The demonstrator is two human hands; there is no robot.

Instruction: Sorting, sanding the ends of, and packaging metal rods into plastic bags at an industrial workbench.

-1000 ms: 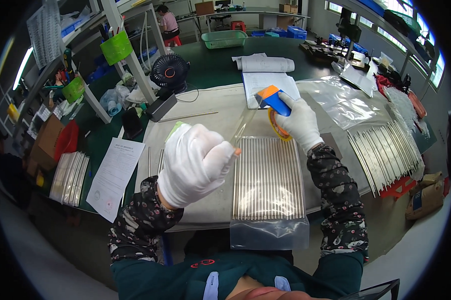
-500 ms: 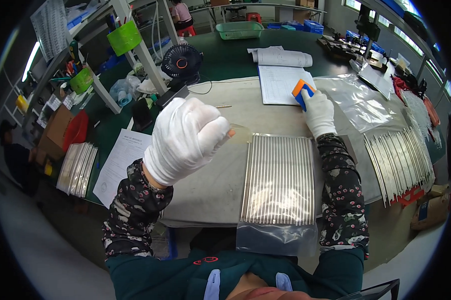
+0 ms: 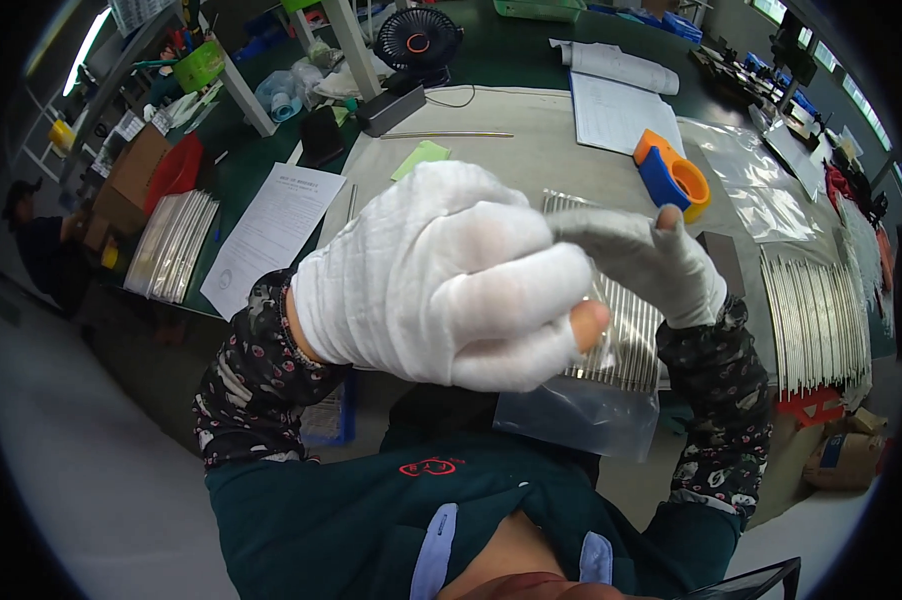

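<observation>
My left hand (image 3: 451, 285), in a white glove with a bare thumb tip, is raised close in front, its fingers curled closed. Whatever it may hold is hidden. My right hand (image 3: 661, 262), also gloved, reaches in behind the left; its fingers stretch flat and its bare thumb tip points up, apart from them. The right fingertips are partly hidden. Below both hands lies a clear plastic bag (image 3: 577, 416) with a row of thin metal rods (image 3: 626, 350). Beyond the right hand is an orange and blue tape dispenser (image 3: 661, 185).
More metal rods (image 3: 817, 325) are at the right edge, with bundled rods (image 3: 171, 245) at the left. A printed sheet (image 3: 274, 235), a black fan (image 3: 418, 45), a green slip (image 3: 421, 158), a single rod (image 3: 446, 134), a notebook (image 3: 621, 115) and clear bags (image 3: 756, 180) surround the work area.
My right hand has left the tape dispenser and come in toward the left. My left hand has moved right and nearer, over the rods. The view has shifted downward.
</observation>
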